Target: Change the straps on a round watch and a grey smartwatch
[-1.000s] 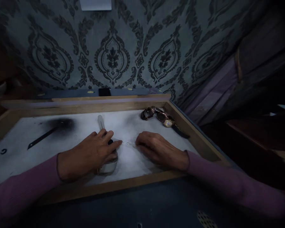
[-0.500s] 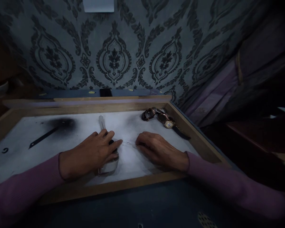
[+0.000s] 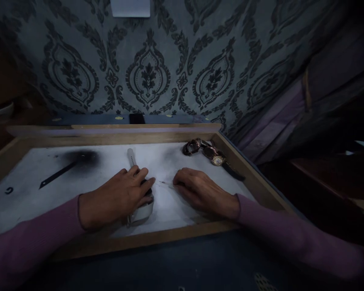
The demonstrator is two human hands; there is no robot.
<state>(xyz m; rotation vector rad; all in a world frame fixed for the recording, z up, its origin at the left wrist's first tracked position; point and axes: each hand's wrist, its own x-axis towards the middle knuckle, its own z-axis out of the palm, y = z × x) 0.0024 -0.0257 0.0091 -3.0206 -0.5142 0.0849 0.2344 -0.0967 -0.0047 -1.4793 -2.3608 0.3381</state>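
Note:
Over a watch with a pale strap [image 3: 131, 157] rests my left hand [image 3: 113, 198], its fingers closed around the dark case, which is mostly hidden. The strap's lower part loops out beneath the palm, and its holed end points away from me. My right hand [image 3: 204, 189] lies to the right with its fingers pinched together. From them a thin, pale tool with a metallic tip [image 3: 164, 182] sticks out toward the watch; its handle is hidden, so I cannot tell its exact kind. A small gap separates the tip from my left fingertips.
A wooden-rimmed tray [image 3: 157, 237] surrounds the white work surface. Several watches, one gold-cased [image 3: 217, 160], lie in its back right corner. A black flat strip [image 3: 57, 175] and a small black curved piece [image 3: 9, 190] lie left. A dark rectangular object [image 3: 136, 118] sits behind the rim.
The whole view has shifted slightly. Both hands keep nearly the same pose, with the thin tool still beside the watch.

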